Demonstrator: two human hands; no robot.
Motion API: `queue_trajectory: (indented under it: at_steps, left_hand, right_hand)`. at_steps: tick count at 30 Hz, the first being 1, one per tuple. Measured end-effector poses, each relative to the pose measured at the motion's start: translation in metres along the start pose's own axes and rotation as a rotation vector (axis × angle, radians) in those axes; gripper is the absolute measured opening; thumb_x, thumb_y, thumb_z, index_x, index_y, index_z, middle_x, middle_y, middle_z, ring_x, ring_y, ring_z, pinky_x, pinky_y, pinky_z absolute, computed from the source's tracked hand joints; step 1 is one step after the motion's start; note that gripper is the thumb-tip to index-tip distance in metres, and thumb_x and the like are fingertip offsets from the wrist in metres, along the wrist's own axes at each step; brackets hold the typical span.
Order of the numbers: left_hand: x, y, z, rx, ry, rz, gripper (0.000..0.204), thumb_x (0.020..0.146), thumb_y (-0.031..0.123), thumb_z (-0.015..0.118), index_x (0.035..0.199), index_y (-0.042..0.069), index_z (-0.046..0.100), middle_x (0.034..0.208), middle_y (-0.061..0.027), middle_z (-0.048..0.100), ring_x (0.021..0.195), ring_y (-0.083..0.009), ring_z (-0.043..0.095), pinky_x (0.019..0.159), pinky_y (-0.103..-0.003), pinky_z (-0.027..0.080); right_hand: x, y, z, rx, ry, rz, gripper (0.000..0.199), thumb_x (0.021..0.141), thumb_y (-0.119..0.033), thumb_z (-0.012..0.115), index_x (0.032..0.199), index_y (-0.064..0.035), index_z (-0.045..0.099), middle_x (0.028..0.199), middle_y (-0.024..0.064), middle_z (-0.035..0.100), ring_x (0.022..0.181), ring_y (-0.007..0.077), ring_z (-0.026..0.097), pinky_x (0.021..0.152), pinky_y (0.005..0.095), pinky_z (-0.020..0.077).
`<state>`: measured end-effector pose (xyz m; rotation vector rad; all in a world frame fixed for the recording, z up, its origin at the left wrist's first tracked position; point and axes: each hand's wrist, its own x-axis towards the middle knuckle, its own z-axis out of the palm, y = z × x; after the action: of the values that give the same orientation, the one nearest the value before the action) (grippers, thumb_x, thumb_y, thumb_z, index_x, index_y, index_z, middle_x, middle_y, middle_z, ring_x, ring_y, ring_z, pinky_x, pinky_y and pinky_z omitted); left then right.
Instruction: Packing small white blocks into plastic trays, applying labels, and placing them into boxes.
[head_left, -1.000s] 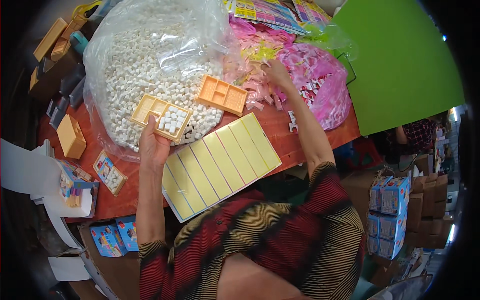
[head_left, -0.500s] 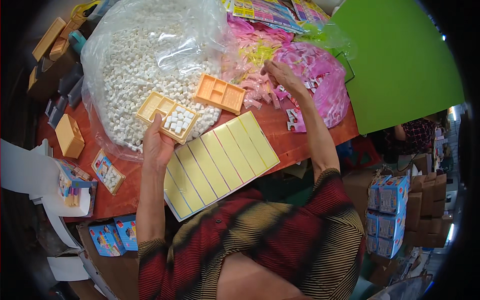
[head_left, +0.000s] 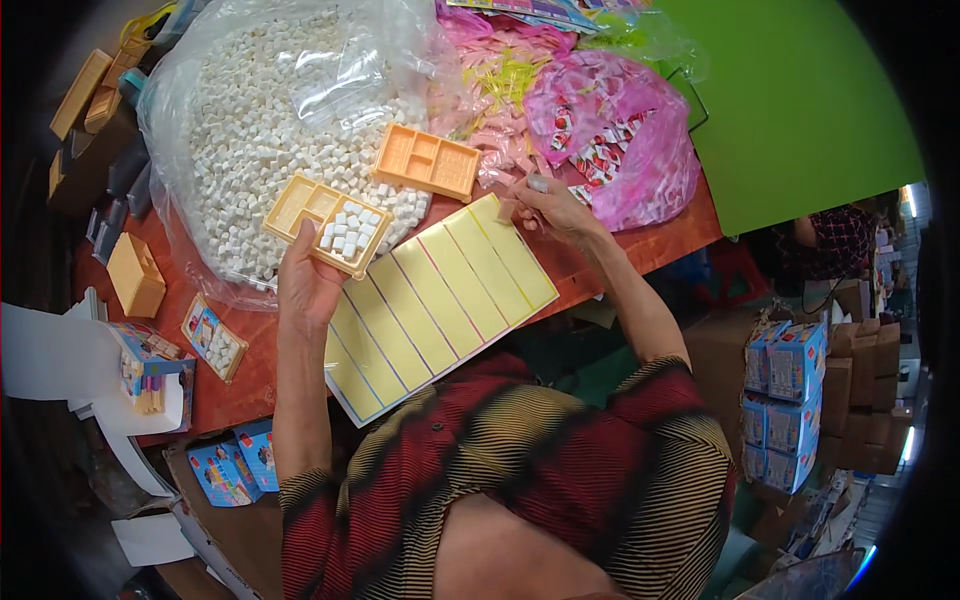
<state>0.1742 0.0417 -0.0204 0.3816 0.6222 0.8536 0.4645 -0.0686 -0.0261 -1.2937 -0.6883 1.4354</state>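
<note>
My left hand (head_left: 308,280) grips a pale yellow compartment tray (head_left: 287,207), its thumb over the near edge. Small white cube-shaped pieces (head_left: 350,232) fill the tray's right compartment; the left ones hold none. My right hand (head_left: 558,208) is closed with its fingertips around a small pink piece (head_left: 507,209), just above the far right corner of a yellow striped sheet (head_left: 440,310). Between the hands, an orange compartment tray (head_left: 457,170) rests by a big clear bag (head_left: 165,110) heaped with white pieces. Pink pieces (head_left: 497,140) lie loose beyond my right hand.
A pink plastic bag (head_left: 665,180) with red-and-white packets sits at the right, beside a green board (head_left: 800,110). On the left are a filled tray (head_left: 215,338), stacked yellow trays (head_left: 135,275) and an open printed box (head_left: 160,375). Wrapped blue boxes (head_left: 785,400) stand lower right.
My right hand has come back from the pink pile toward the sheet, with a small pink piece now showing in its fingers. My left hand still holds the tray with white pieces.
</note>
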Motion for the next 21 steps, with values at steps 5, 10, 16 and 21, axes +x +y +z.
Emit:
queue_trajectory:
  at_steps: [5, 10, 16, 21]
  left_hand:
    - [-0.005, -0.002, 0.007, -0.010, 0.020, 0.012, 0.040, 0.086, 0.023, 0.034, 0.118, 0.000, 0.027, 0.117, -0.0168, 0.039, 0.107, -0.0275, 0.041, 0.090, -0.043, 0.036]
    - [-0.009, -0.003, 0.012, -0.036, 0.028, 0.000, 0.037, 0.086, 0.020, 0.036, 0.116, 0.000, 0.030, 0.115, -0.0160, 0.041, 0.105, -0.0265, 0.042, 0.089, -0.041, 0.037]
    - [-0.013, -0.006, 0.020, -0.048, 0.083, 0.004, 0.035, 0.085, 0.016, 0.040, 0.115, -0.001, 0.031, 0.113, -0.0150, 0.042, 0.104, -0.0256, 0.044, 0.088, -0.040, 0.039]
    - [-0.013, -0.009, 0.024, -0.066, 0.083, -0.014, 0.035, 0.084, 0.015, 0.040, 0.114, -0.001, 0.031, 0.111, -0.0152, 0.043, 0.102, -0.0255, 0.045, 0.087, -0.039, 0.040]
  right_hand:
    - [-0.001, 0.000, 0.002, 0.023, -0.085, 0.012, 0.011, 0.079, -0.010, 0.048, 0.069, -0.0036, 0.049, 0.058, 0.0004, 0.046, 0.046, 0.0046, 0.037, 0.039, 0.0158, 0.0287]
    - [-0.003, 0.002, 0.005, -0.001, 0.019, 0.032, 0.007, 0.078, -0.008, 0.049, 0.072, -0.0035, 0.050, 0.057, -0.0003, 0.045, 0.044, 0.0043, 0.037, 0.038, 0.0158, 0.0278]
    - [0.002, 0.003, 0.015, -0.228, 0.191, -0.272, 0.005, 0.077, -0.006, 0.049, 0.078, -0.0021, 0.051, 0.065, 0.0012, 0.047, 0.046, 0.0046, 0.043, 0.040, 0.0159, 0.0340]
    - [0.011, 0.003, 0.006, 0.189, -0.069, -0.077, 0.013, 0.075, -0.002, 0.052, 0.087, -0.0006, 0.047, 0.069, 0.0048, 0.050, 0.046, 0.0069, 0.048, 0.049, 0.0217, 0.0486]
